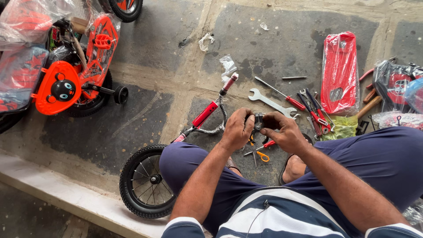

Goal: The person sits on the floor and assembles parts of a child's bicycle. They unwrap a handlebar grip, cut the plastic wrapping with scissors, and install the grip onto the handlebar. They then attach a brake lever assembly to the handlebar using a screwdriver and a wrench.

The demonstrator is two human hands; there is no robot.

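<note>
A small dark metal part (259,121) is held between both hands just above the middle of the view. The left hand (237,129) is curled around it from the nine o'clock side, fingers bent over the top, and the right hand (284,131) is closed on it from the three o'clock side with the fingertips pinching inward. What kind of part it is cannot be told.

Below the hands, at about six o'clock from them, orange-handled scissors (261,154) are seen lying on the stone floor (176,66) between the knees. At one o'clock from the hands a steel spanner (271,103) is laid, with a red-handled screwdriver (282,94) just beside it and red-handled pliers (315,113) a little further toward three o'clock. A red plastic panel wrapped in clear film (339,72) is set at two o'clock.

At nine o'clock from the hands a chrome handlebar with red padding (207,115) is seen, and at seven o'clock a small black spoked wheel (145,180) is partly covered by the left knee. Far off at ten o'clock an orange children's bicycle (81,72), partly wrapped in plastic, is propped, its stabiliser wheel (120,94) pointing toward the middle.
</note>
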